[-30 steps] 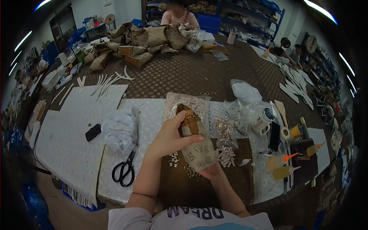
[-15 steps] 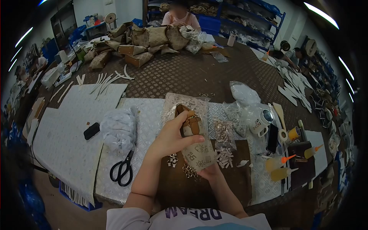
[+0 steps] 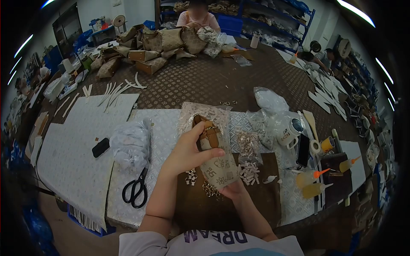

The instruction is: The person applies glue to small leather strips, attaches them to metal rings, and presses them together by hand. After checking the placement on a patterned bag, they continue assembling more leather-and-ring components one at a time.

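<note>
The word "DREAM" is printed on the shirt; the writing on the mug is too small to be read with certainty. Flower and line motifs are borne by the pouch, which is held above the brown mat. Metal rings are partly covered from view by the pouch, and pale strips are heaped beside it. A flat packet is partly blocked by the pouch's upper end. To the left, the scissors are laid with handles nearest the wearer; to the right, the phone is set near the tape roll. The pouch's upper end is clasped by the left hand, thumb across its front. The lower end is supported by the right hand, whose fingers are hidden; their closure cannot be told.
</note>
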Demonstrator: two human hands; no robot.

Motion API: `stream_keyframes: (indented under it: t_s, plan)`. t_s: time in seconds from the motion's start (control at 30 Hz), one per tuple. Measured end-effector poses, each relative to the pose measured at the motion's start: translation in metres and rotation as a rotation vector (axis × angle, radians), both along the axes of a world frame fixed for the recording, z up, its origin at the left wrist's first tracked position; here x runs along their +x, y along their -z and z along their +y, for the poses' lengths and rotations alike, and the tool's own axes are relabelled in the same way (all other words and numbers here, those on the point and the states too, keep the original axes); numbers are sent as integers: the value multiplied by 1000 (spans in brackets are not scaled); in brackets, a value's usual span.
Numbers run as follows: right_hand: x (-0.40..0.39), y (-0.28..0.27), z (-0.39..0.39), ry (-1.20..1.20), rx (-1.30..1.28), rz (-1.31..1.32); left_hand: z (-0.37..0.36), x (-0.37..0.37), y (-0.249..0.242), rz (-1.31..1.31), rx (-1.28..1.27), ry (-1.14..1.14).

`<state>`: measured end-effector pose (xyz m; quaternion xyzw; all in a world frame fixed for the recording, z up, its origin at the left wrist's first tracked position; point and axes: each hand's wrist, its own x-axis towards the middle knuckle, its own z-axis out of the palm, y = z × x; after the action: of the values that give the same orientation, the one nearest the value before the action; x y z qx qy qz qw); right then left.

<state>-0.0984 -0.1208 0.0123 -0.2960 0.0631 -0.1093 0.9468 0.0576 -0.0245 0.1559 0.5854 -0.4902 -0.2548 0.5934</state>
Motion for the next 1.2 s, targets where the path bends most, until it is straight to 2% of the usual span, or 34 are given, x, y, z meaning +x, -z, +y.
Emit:
stream_keyframes:
  t_s: [0.37, 0.87, 0.97, 1.07, 1.17, 1.2]
  plan:
    - [-1, 0, 2, 27, 137, 67, -1, -2, 0, -42, 37, -54]
    - [0, 14, -2, -72, 278, 65, -10, -15, 2, -329, 79, -202]
    - [0, 10, -1, -50, 257, 96, -9, -15, -1, -267, 94, -180]
    - [1, 22, -5, -18, 106, 0, -7, -9, 2, -180, 56, -112]
    - [-2, 8, -5, -3, 91, -71, -4, -9, 0, 9, -38, -38]
    - [-2, 5, -6, 20, 41, -69, -5, -7, 1, -1, -70, -22]
